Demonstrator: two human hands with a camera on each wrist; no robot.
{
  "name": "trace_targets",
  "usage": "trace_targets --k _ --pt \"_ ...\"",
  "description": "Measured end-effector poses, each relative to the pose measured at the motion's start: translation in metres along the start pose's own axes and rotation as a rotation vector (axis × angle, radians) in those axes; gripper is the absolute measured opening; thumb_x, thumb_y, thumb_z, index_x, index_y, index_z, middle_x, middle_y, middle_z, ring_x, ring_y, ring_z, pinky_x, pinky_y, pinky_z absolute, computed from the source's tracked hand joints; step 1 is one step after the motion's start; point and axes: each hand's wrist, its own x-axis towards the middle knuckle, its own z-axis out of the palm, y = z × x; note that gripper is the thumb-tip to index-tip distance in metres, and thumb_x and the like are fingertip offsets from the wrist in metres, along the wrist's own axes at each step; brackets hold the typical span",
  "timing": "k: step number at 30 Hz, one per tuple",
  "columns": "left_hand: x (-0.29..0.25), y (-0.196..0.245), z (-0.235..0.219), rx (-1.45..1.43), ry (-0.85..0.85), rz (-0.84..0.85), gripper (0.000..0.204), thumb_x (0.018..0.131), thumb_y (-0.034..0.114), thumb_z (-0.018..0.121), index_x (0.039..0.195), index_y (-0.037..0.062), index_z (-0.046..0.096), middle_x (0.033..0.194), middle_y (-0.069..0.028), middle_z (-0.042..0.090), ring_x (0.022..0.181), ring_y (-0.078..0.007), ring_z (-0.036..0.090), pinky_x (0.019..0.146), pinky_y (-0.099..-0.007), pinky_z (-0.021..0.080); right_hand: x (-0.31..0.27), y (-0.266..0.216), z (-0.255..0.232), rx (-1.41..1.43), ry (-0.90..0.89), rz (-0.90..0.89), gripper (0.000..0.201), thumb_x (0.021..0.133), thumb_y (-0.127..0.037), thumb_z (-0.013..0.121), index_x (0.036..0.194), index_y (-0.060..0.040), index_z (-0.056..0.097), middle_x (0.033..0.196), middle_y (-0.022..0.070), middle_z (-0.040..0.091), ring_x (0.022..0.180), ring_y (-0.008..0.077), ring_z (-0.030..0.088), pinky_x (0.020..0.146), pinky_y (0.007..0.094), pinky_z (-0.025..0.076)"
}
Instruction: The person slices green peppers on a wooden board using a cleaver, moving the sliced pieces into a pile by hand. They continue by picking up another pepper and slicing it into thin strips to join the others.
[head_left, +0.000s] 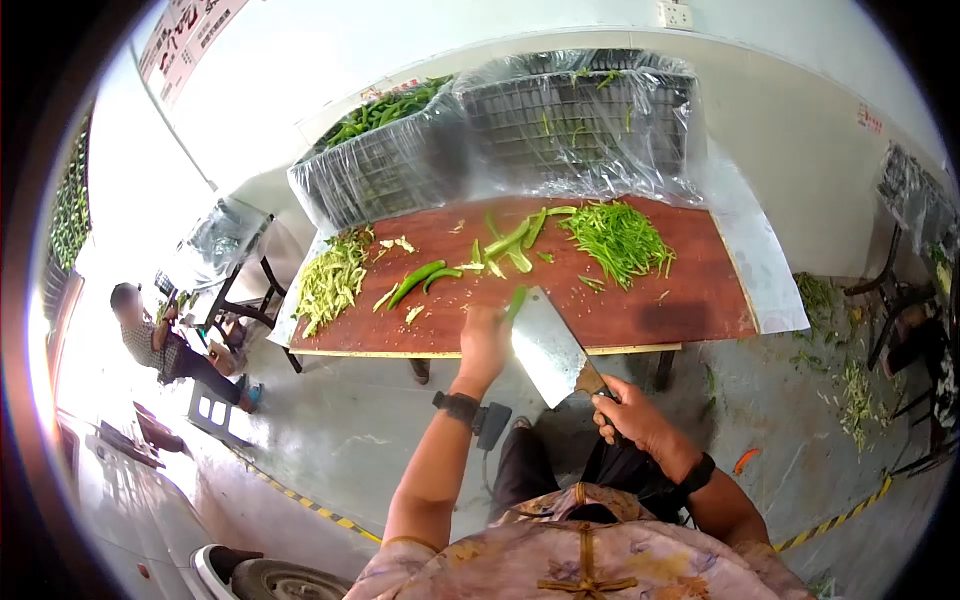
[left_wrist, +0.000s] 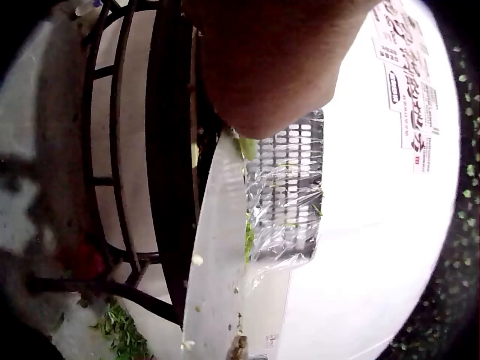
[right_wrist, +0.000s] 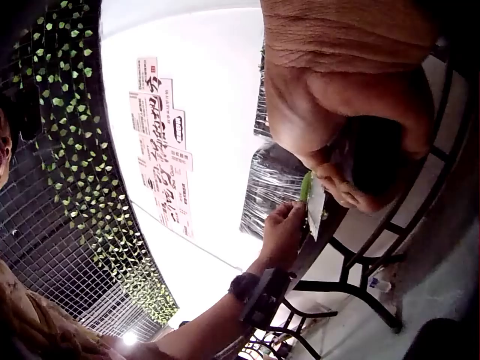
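Note:
My right hand [head_left: 640, 415] grips the dark handle of a broad cleaver [head_left: 550, 345], its blade angled up and to the left over the near edge of the table. Close beside the blade, my left hand [head_left: 485, 345] holds a green chili pepper [head_left: 517, 300]; only the pepper's end shows past the fingers. In the right wrist view the pepper [right_wrist: 306, 185] stands upright between the left hand and the blade. Small pale bits stick to the cleaver [left_wrist: 214, 247] in the left wrist view. Two whole green peppers [head_left: 415, 283] lie on the red-brown tabletop [head_left: 470, 325] beyond the left hand.
Pale shreds [head_left: 333, 283] are heaped at the table's left, and green shreds [head_left: 620, 240] at its right. Split pepper pieces [head_left: 513, 238] lie between. Plastic-lined crates [head_left: 585, 125] stand along the back, one holding peppers [head_left: 385, 112]. Another person [head_left: 160, 340] is at far left.

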Motion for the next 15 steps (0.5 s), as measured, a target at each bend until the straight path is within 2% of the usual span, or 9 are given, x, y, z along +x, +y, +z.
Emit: trace_targets --k 4,7,12,13,15 --pt "0.0 -0.002 0.0 -0.054 0.062 -0.034 0.012 0.081 0.01 0.064 0.088 0.0003 0.059 0.088 -0.0164 0.057 0.082 -0.0339 0.056 0.073 -0.0411 0.047 0.001 0.002 0.0 -0.002 0.018 0.007 0.058 0.095 -0.014 0.053 0.147 -0.0056 0.029 0.07 0.0017 0.049 0.054 0.0089 0.044 0.048 0.0274 0.042" --pt "0.001 -0.003 -0.001 -0.12 0.11 -0.141 0.013 0.083 0.011 0.062 0.088 -0.0003 0.06 0.088 -0.0161 0.057 0.083 -0.033 0.058 0.074 -0.0397 0.048 0.002 0.003 -0.002 -0.014 0.026 0.014 0.056 0.095 -0.014 0.053 0.146 -0.0066 0.031 0.07 0.002 0.05 0.054 0.0093 0.046 0.048 0.0272 0.042" --pt "0.003 -0.016 0.002 -0.211 0.188 -0.379 0.017 0.087 0.015 0.06 0.089 -0.0018 0.063 0.088 -0.0162 0.063 0.079 -0.0283 0.061 0.07 -0.0373 0.048 0.006 0.01 -0.005 -0.018 0.067 0.025 0.053 0.096 -0.015 0.053 0.145 -0.0076 0.035 0.071 0.0025 0.051 0.055 0.0104 0.048 0.048 0.0266 0.044" --pt "0.004 -0.018 0.001 -0.213 0.192 -0.382 0.017 0.087 0.015 0.06 0.089 -0.0018 0.063 0.088 -0.0162 0.063 0.079 -0.0283 0.061 0.07 -0.0373 0.048 0.006 0.01 -0.005 -0.027 0.058 0.017 0.052 0.096 -0.015 0.053 0.145 -0.0083 0.036 0.071 0.0027 0.052 0.055 0.0105 0.048 0.048 0.0265 0.044" --pt "0.008 -0.026 -0.004 -0.321 0.194 -0.575 0.016 0.087 0.014 0.06 0.09 -0.002 0.064 0.086 -0.0161 0.065 0.077 -0.0259 0.063 0.068 -0.0371 0.048 0.005 0.01 -0.005 -0.04 0.049 0.011 0.052 0.096 -0.015 0.053 0.145 -0.0091 0.036 0.072 0.0028 0.052 0.055 0.0106 0.049 0.048 0.0264 0.045"
